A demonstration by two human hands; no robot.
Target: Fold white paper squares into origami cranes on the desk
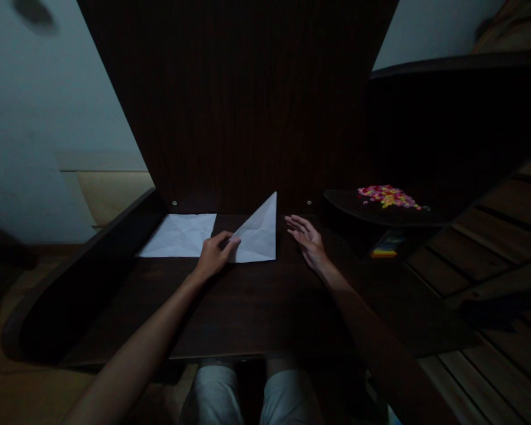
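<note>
White folded paper (261, 239): showing as a triangle near the middle of the dark wooden surface (248, 313), tapering to a far tip on the right; overlapping the upright dark panel (248, 106) at that tip, so perhaps lifting there, without showing for certain. Left hand (215, 252): pinching the near left end, thumb lying over the top, fingers curling behind. Right hand (307, 239): hovering or resting just right of the paper, impossible to tell which; extending slightly parted fingers, gripping nothing, touching no paper. Second white sheet (181, 235): lying to the left, creased across, running in behind the left hand; possibly touching the folded paper, but hiding from view there. Handling, by judgement: pinning the held end without crushing, matching corners and loose edges before pressing, then stroking along the fold from the held end outward, with even pressure against the flat surface; guarding against skewing and stray wrinkling. Small coloured pieces (389, 196): lying scattered, pink, red and yellow, on the far right shelf (343, 204). Yellow-orange strip (384, 254): showing below that shelf, bearing nothing readable. Brands, labels, writing: none reading clearly anywhere, dim light not helping.
</note>
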